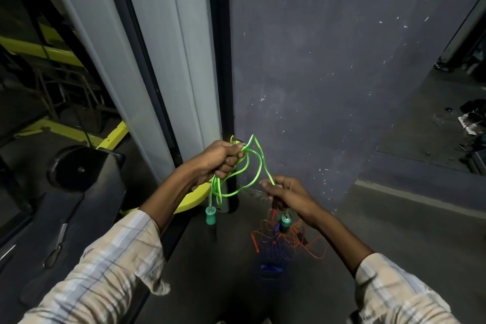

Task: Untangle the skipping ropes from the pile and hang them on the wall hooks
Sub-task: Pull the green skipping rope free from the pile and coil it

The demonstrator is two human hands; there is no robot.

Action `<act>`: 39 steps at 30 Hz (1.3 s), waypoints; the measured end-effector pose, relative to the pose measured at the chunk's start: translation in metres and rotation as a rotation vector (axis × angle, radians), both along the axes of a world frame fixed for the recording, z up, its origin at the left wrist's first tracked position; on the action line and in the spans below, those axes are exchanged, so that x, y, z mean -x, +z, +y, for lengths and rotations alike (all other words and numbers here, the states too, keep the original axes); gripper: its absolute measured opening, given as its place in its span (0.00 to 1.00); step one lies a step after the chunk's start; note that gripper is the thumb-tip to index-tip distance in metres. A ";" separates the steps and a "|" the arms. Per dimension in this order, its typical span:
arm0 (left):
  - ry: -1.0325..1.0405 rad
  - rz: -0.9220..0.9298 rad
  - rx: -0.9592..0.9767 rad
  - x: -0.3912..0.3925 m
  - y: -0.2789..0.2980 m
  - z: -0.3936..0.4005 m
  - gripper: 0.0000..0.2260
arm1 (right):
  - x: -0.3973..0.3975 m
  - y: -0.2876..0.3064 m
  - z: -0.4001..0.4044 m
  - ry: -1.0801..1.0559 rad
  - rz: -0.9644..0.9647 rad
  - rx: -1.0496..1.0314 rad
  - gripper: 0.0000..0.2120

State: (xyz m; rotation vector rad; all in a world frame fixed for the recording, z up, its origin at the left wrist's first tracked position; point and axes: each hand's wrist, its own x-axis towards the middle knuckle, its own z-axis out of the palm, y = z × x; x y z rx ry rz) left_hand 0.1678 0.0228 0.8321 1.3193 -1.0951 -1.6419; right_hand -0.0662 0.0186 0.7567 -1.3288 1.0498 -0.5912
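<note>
A bright green skipping rope (259,163) loops between both hands in front of a dark wall. My left hand (219,159) grips a bunch of its loops in a fist. My right hand (285,193) pinches one strand lower and to the right. One green handle (211,216) dangles below the left hand, a second green handle (285,221) hangs under the right hand. On the floor beneath lies a tangled pile of orange and blue ropes (285,242). No wall hooks show in this view.
A pale pillar (163,60) and dark door frame stand to the left of the purple-grey wall (328,60). Yellow gym equipment (65,134) and a black machine (79,168) fill the left. Clutter (470,118) lies on the floor at the far right.
</note>
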 end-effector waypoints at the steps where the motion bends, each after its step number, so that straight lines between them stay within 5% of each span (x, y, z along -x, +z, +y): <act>1: 0.018 -0.038 0.011 -0.001 -0.001 -0.001 0.13 | 0.001 0.004 -0.001 -0.033 -0.029 -0.005 0.18; 8: -0.361 -0.007 -0.216 0.001 0.007 0.006 0.13 | -0.008 0.017 -0.003 -0.011 0.120 0.246 0.60; 11: -0.538 -0.039 -0.256 0.008 0.011 0.007 0.13 | -0.020 0.021 -0.004 0.003 0.171 0.426 0.46; 14: -0.572 0.047 -0.262 0.008 0.022 0.007 0.13 | -0.027 0.027 0.002 0.065 -0.010 0.359 0.01; 16: -0.525 0.012 -0.195 0.001 0.031 0.006 0.13 | -0.024 0.032 0.002 0.086 -0.036 0.268 0.17; 20: -0.293 -0.095 -0.021 -0.002 0.026 0.006 0.10 | -0.012 0.042 -0.012 0.020 0.032 0.250 0.24; 24: -0.064 -0.054 0.076 0.008 0.010 0.003 0.15 | -0.016 0.045 -0.019 -0.063 0.018 0.208 0.23; 32: 0.053 -0.119 0.316 0.016 0.015 -0.006 0.18 | -0.011 0.076 -0.027 0.005 -0.095 0.259 0.14; 35: 0.103 -0.038 0.337 0.017 0.029 -0.017 0.16 | -0.017 0.093 -0.037 -0.007 -0.305 0.145 0.20; 39: 0.155 0.089 0.333 0.023 0.052 -0.037 0.15 | -0.018 0.114 -0.053 -0.109 -0.327 0.162 0.22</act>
